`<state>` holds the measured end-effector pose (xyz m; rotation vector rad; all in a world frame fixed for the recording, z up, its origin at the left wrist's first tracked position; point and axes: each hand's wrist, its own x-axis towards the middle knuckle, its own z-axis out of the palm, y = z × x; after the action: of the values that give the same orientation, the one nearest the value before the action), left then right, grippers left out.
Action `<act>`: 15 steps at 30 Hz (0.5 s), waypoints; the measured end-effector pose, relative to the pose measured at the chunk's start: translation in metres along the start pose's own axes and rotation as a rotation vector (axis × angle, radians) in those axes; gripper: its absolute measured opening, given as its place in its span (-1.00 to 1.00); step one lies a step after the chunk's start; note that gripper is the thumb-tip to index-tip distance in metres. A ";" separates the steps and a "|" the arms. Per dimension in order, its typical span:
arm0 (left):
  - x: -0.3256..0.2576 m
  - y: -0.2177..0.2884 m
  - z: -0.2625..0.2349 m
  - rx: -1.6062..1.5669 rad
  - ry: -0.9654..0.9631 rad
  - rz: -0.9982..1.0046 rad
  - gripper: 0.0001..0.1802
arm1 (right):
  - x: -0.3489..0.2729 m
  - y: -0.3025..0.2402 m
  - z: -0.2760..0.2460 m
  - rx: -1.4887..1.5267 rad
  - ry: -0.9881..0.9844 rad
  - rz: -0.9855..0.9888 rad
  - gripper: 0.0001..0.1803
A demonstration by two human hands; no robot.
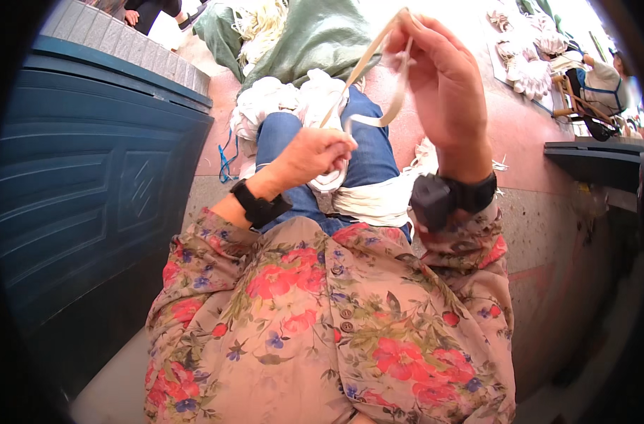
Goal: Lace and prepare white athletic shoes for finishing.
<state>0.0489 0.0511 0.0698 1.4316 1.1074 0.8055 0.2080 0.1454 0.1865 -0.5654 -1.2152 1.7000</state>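
Note:
My right hand (pixel 442 85) is raised high and pinches a flat cream strip (pixel 398 85) that loops down toward my lap. Lower down, my left hand (pixel 315 152) is closed on the other end of the same strip, just above a bundle of white strips (pixel 371 201) lying across my blue-jeaned legs. Both wrists carry black bands. My flowered sleeves fill the lower part of the view.
A dark blue panelled door (pixel 103 191) stands close on my left. A green sack (pixel 315 35) with white strips (pixel 265 99) spilling out lies ahead on the pink floor. Another seated person (pixel 604 78) and heaps of white strips (pixel 527 56) are at the far right.

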 end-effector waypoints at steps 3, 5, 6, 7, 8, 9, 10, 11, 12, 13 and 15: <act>-0.007 0.003 -0.014 -0.059 0.009 -0.162 -0.78 | 0.004 0.023 -0.074 0.254 0.343 -0.062 -0.76; -0.015 -0.001 -0.019 -0.120 0.037 -0.202 -0.76 | -0.001 0.014 -0.083 0.733 0.522 0.065 -0.85; -0.015 -0.002 -0.018 -0.117 0.044 -0.190 -0.75 | -0.007 0.022 -0.109 0.788 0.309 0.052 -0.85; -0.015 -0.001 -0.020 -0.115 0.034 -0.192 -0.75 | -0.013 0.039 -0.132 0.841 0.088 0.041 -0.85; -0.015 0.002 -0.022 -0.172 0.047 -0.220 -0.75 | -0.015 0.049 -0.137 0.844 0.092 0.041 -0.85; -0.016 0.005 -0.024 -0.230 0.061 -0.248 -0.75 | -0.018 0.057 -0.139 0.638 0.166 0.093 -0.84; -0.015 0.008 -0.026 -0.229 0.058 -0.253 -0.75 | -0.021 0.062 -0.134 0.431 0.238 0.144 -0.82; -0.014 0.011 -0.029 -0.298 0.120 -0.288 -0.77 | -0.024 0.077 -0.122 0.204 0.457 0.190 -0.80; -0.015 0.013 -0.033 -0.366 0.192 -0.324 -0.78 | -0.032 0.087 -0.104 -0.179 0.463 0.280 -0.83; -0.016 0.010 -0.049 -0.365 0.222 -0.301 -0.80 | -0.042 0.106 -0.102 -0.327 0.321 0.325 -0.85; -0.014 0.014 -0.083 -0.410 0.491 -0.234 -0.84 | -0.063 0.138 -0.093 -0.558 0.066 0.332 -0.79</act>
<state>-0.0291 0.0674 0.0987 0.7619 1.3490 1.1690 0.2512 0.1249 0.0148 -1.2057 -1.6235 1.5787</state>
